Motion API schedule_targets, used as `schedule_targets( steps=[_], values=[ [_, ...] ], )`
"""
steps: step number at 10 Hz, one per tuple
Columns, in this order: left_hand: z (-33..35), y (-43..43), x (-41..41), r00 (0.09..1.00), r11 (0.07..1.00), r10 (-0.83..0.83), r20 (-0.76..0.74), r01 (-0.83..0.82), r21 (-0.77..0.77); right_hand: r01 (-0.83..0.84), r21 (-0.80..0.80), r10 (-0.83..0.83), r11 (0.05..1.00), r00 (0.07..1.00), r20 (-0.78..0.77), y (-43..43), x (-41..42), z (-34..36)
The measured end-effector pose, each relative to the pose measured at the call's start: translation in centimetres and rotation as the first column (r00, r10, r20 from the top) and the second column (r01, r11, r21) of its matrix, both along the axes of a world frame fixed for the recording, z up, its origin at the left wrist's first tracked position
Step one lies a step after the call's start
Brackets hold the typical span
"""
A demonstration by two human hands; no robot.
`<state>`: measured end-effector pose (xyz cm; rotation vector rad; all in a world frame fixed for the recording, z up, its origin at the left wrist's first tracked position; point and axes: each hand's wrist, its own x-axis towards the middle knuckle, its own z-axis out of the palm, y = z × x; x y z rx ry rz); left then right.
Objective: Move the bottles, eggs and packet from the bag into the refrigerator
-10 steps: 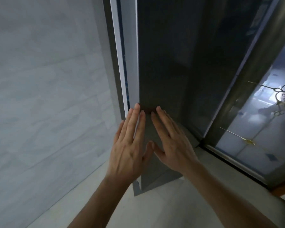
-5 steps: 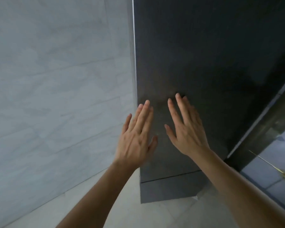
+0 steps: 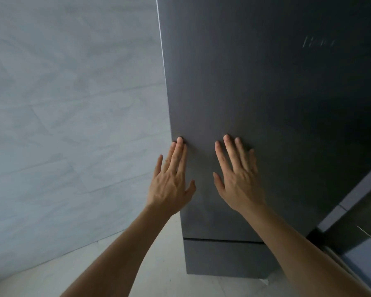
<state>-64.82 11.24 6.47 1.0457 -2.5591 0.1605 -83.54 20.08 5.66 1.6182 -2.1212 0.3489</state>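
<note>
I've got both hands flat, fingers spread, holding nothing: left hand [image 3: 171, 185] and right hand [image 3: 239, 181] pressed on the tall dark grey matte refrigerator door [image 3: 255, 93], centre frame.

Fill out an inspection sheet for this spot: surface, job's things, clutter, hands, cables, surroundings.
Surface: dark grey refrigerator door, appears shut; faint lettering upper right, unreadable.
Job's things: bottles, eggs, packet, bag: nothing seen.
Clutter: nothing seen.
Hands: left hand and right hand open, fingers spread, at the door front; left fingertips near its left edge.
Cables: nothing seen.
Surroundings: pale tiled wall left, light floor below, glass panel lower right.
</note>
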Motion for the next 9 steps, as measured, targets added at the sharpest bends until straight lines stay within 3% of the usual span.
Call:
schedule_targets(
  steps=[2, 4, 9],
  values=[
    [1.6, 0.8, 0.4, 0.999, 0.999, -0.025, 0.048, 0.024, 0.026, -0.011, 0.038, 0.011, 0.999, 1.0, -0.002, 0.6, 0.2, 0.6],
    [2.2, 1.5, 3.4, 1.0, 1.0, -0.009, 0.009, 0.009, 0.019, -0.055, -0.031, 0.057, 0.998, 0.996, 0.07, 1.0, 2.9, 2.5],
    [4.9, 2.4, 4.5, 0.992, 0.996, 0.06, 0.113, -0.067, 0.058, -0.079, 0.135, 0.067, 0.988, 0.993, 0.094, 2.6, 3.5, 5.2]
  ],
)
